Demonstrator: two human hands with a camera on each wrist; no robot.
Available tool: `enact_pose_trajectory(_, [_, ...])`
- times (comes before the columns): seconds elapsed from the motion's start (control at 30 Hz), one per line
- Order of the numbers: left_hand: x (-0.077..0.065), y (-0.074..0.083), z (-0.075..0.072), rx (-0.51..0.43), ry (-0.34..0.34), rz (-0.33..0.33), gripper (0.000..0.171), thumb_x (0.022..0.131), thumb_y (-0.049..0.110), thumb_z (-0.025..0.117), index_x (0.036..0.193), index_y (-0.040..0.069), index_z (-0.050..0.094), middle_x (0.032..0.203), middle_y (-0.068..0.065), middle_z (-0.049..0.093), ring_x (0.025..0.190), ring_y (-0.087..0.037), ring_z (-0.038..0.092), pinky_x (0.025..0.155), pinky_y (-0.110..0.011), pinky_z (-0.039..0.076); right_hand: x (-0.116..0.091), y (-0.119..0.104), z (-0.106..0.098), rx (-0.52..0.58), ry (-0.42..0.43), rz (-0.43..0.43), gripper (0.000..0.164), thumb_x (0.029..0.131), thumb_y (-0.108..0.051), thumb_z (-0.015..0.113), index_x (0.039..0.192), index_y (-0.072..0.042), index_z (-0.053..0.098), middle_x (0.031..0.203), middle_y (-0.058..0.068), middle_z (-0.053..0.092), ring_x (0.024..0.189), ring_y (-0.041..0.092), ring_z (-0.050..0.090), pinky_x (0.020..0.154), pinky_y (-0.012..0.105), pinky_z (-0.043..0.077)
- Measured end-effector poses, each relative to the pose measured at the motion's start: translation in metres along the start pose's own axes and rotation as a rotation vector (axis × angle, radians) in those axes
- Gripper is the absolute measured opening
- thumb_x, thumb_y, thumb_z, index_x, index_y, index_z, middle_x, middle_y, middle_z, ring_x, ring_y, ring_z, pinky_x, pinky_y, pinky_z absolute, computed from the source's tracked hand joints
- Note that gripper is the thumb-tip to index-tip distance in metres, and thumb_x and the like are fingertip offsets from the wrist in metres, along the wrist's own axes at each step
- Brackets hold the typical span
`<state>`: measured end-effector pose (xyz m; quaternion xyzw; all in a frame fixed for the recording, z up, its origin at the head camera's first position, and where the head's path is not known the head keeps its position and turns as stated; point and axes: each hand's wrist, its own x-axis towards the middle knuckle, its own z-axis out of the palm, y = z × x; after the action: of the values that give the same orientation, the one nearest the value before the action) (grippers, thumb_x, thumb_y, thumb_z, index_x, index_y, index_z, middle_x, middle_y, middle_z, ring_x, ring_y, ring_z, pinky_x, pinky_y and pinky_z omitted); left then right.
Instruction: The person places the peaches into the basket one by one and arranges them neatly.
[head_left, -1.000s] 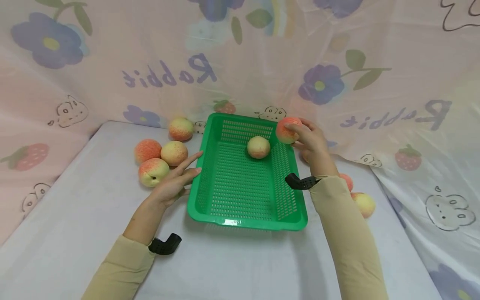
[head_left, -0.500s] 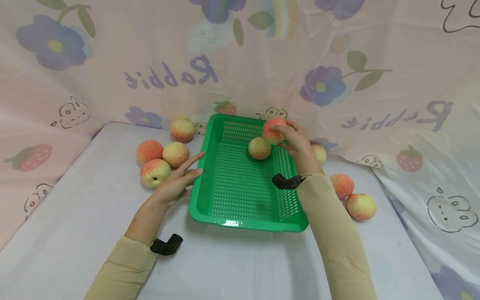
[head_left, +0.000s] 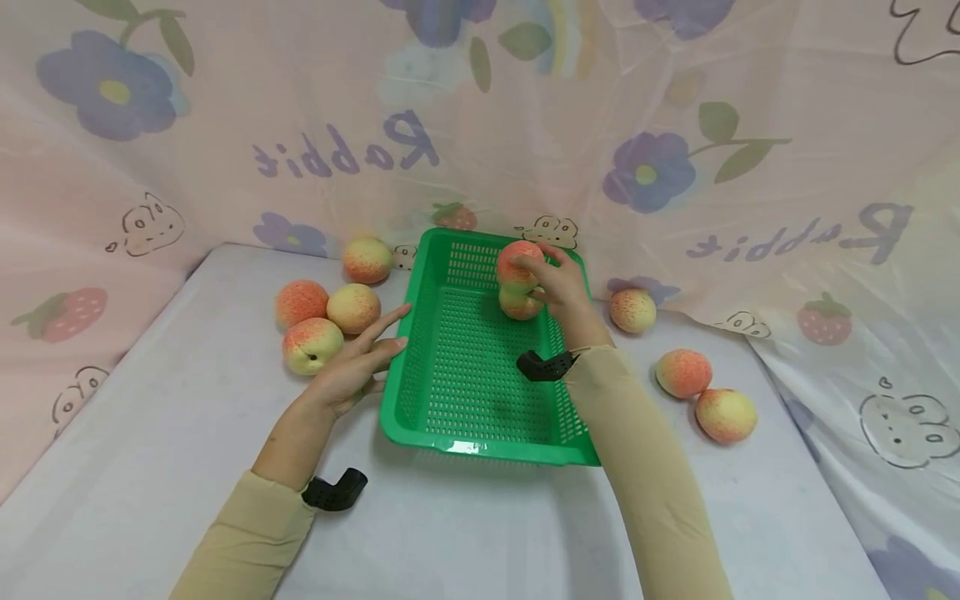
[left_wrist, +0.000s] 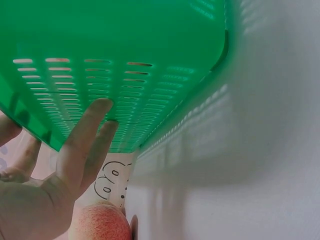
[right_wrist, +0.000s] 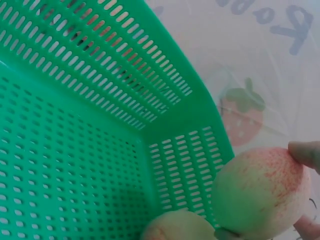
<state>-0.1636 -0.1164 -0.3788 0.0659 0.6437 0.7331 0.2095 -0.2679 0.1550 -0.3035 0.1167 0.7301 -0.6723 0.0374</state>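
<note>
A reddish peach (head_left: 520, 262) is pinched between the thumb and fingers of my right hand (head_left: 564, 287), inside the back of the green plastic basket (head_left: 491, 450). Below it, a paler peach (head_left: 521, 305) lies in the basket, partly covered by the held one; the right wrist view shows the held peach (right_wrist: 262, 192) close beside this paler peach (right_wrist: 180, 227). My left hand (head_left: 348, 371) reaches to the basket's left side with fairly straight fingers. In the left wrist view, fingertips (left_wrist: 102, 105) rest against the slotted outer wall (left_wrist: 150, 30).
Several peaches (head_left: 311, 346) cluster left of the basket, with another peach (head_left: 367, 259) farther back. To the right lie a pale peach (head_left: 633, 311), a reddish peach (head_left: 684, 372) and a yellowish peach (head_left: 726, 415). A printed curtain (head_left: 525, 150) hangs behind the white table (head_left: 480, 533).
My right hand has carried the reddish peach left, from the basket's right rim to over the paler peach. The peaches on the right have come into fuller view. The left hand stays put.
</note>
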Motion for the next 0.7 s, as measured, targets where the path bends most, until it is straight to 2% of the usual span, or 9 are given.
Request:
enact_pose_trajectory(0.13, [0.0, 0.0, 0.0, -0.001, -0.002, 0.005, 0.057, 0.103, 0.027, 0.044, 0.153, 0.035, 0.018, 0.143, -0.026, 0.039, 0.124, -0.03, 0.051, 0.092, -0.04, 0.05, 0.002, 0.004, 0.008, 0.039, -0.005, 0.036, 0.063, 0.085, -0.016, 0.07, 0.143, -0.014, 0.044, 0.146, 0.013, 0.038, 0.123, 0.028, 0.047, 0.101, 0.045, 0.044])
enact_pose_trajectory(0.3, [0.0, -0.001, 0.0, -0.014, -0.007, 0.006, 0.057, 0.103, 0.027, 0.045, 0.153, 0.036, 0.019, 0.142, -0.026, 0.04, 0.121, -0.027, 0.054, 0.09, -0.039, 0.051, 0.003, 0.008, 0.017, 0.074, -0.028, 0.109, 0.065, 0.085, -0.018, 0.071, 0.144, -0.02, 0.043, 0.146, 0.012, 0.038, 0.108, 0.028, 0.052, 0.097, 0.052, 0.043])
enact_pose_trajectory(0.4, [0.0, -0.001, -0.001, -0.02, -0.008, 0.003, 0.057, 0.103, 0.028, 0.045, 0.153, 0.037, 0.019, 0.142, -0.025, 0.04, 0.121, -0.028, 0.054, 0.09, -0.039, 0.051, 0.003, 0.01, 0.023, 0.087, -0.045, 0.124, 0.065, 0.086, -0.018, 0.071, 0.144, -0.022, 0.043, 0.144, 0.01, 0.04, 0.095, 0.024, 0.051, 0.083, 0.045, 0.047])
enact_pose_trajectory(0.47, [0.001, -0.001, -0.001, -0.023, -0.007, -0.001, 0.057, 0.103, 0.028, 0.045, 0.153, 0.037, 0.02, 0.142, -0.025, 0.04, 0.123, -0.03, 0.052, 0.09, -0.04, 0.05, 0.004, 0.012, 0.027, 0.082, -0.054, 0.115, 0.065, 0.086, -0.016, 0.071, 0.144, -0.021, 0.042, 0.142, 0.011, 0.04, 0.087, 0.021, 0.047, 0.07, 0.037, 0.043])
enact_pose_trajectory(0.57, [0.001, -0.002, -0.001, -0.021, -0.007, -0.005, 0.057, 0.103, 0.028, 0.046, 0.152, 0.038, 0.02, 0.143, -0.025, 0.039, 0.128, -0.033, 0.047, 0.092, -0.04, 0.049, 0.005, 0.015, 0.034, 0.078, -0.054, 0.091, 0.065, 0.085, -0.01, 0.071, 0.143, -0.016, 0.043, 0.144, 0.011, 0.038, 0.094, 0.02, 0.047, 0.067, 0.032, 0.041])
enact_pose_trajectory(0.63, [0.001, -0.002, -0.001, -0.025, -0.009, -0.003, 0.056, 0.103, 0.028, 0.046, 0.152, 0.038, 0.021, 0.144, -0.025, 0.039, 0.129, -0.035, 0.045, 0.091, -0.04, 0.05, 0.006, 0.016, 0.039, 0.098, -0.064, 0.079, 0.065, 0.084, -0.006, 0.071, 0.143, -0.013, 0.043, 0.146, 0.012, 0.035, 0.105, 0.022, 0.049, 0.077, 0.032, 0.047])
enact_pose_trajectory(0.7, [0.001, -0.004, -0.001, -0.03, -0.013, 0.003, 0.056, 0.103, 0.028, 0.045, 0.152, 0.038, 0.021, 0.144, -0.026, 0.039, 0.129, -0.036, 0.045, 0.091, -0.04, 0.05, 0.007, 0.017, 0.045, 0.104, -0.073, 0.069, 0.065, 0.084, -0.004, 0.07, 0.142, -0.011, 0.043, 0.148, 0.013, 0.032, 0.121, 0.026, 0.047, 0.092, 0.038, 0.048])
